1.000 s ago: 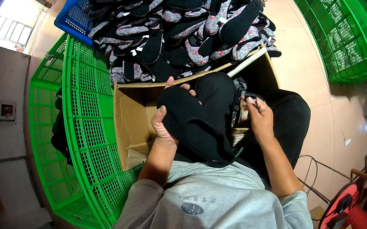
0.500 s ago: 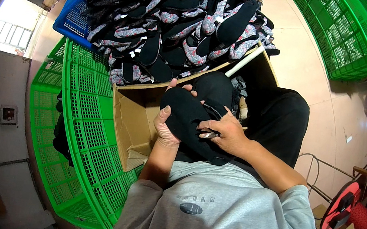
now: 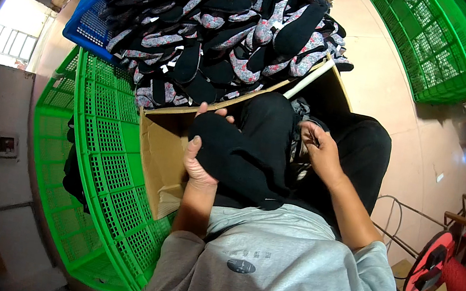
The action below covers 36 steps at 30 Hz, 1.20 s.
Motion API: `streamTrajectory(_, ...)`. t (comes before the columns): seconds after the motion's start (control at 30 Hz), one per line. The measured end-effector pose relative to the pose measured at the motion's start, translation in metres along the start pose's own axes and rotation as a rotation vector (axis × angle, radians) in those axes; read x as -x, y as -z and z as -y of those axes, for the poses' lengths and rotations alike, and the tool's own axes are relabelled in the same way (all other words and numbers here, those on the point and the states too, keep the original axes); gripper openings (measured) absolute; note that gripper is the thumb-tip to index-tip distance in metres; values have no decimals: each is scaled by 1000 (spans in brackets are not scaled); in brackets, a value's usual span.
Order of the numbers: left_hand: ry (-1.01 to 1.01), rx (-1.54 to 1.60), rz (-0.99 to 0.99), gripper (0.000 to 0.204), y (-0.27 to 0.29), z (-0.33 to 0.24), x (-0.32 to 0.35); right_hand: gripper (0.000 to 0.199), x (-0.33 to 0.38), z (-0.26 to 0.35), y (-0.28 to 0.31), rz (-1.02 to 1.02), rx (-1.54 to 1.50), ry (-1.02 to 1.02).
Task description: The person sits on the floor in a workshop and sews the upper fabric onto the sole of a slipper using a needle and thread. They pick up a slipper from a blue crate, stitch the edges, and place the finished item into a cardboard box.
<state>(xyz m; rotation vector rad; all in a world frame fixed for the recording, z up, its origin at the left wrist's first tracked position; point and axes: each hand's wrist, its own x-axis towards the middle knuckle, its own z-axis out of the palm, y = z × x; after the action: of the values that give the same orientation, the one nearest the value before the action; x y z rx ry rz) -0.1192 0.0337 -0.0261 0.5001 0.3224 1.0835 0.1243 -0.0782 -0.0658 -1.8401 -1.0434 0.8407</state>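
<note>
The left hand point(image 3: 198, 161) grips a black sole point(image 3: 232, 151) flat over the lap, steadying it. Just right, the right hand point(image 3: 320, 152) pinches something small, too hidden to name. Beyond, a cardboard box point(image 3: 164, 148); farther, soles heaped in a blue crate point(image 3: 86, 26).

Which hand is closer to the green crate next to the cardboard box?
Left. The left hand holds a black shoe piece over the box, beside the green crate; the right hand is farther away.
</note>
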Motion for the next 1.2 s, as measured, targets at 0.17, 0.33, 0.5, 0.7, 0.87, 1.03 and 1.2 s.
streamTrajectory(0.17,-44,-5,-83,71,4,-14,2,35,3,-23,20,39,130,10)
streamTrajectory(0.33,-32,-28,-249,60,-2,-23,1,26,-2,-11,26,134,140,-306)
streamTrajectory(0.5,43,-30,-400,51,-11,-24,-1,29,5,-10,7,60,-160,18)
streamTrajectory(0.7,103,-101,-526,48,-8,-6,-9,39,34,64,-2,587,-479,245)
streamTrajectory(0.87,78,-117,-636,31,26,-7,-13,39,35,51,0,575,-152,299)
streamTrajectory(1.03,100,-88,-718,20,25,2,-12,29,43,38,-11,390,-434,96)
streamTrajectory(1.2,121,-85,-712,18,43,11,-11,15,47,32,-26,134,-501,17)
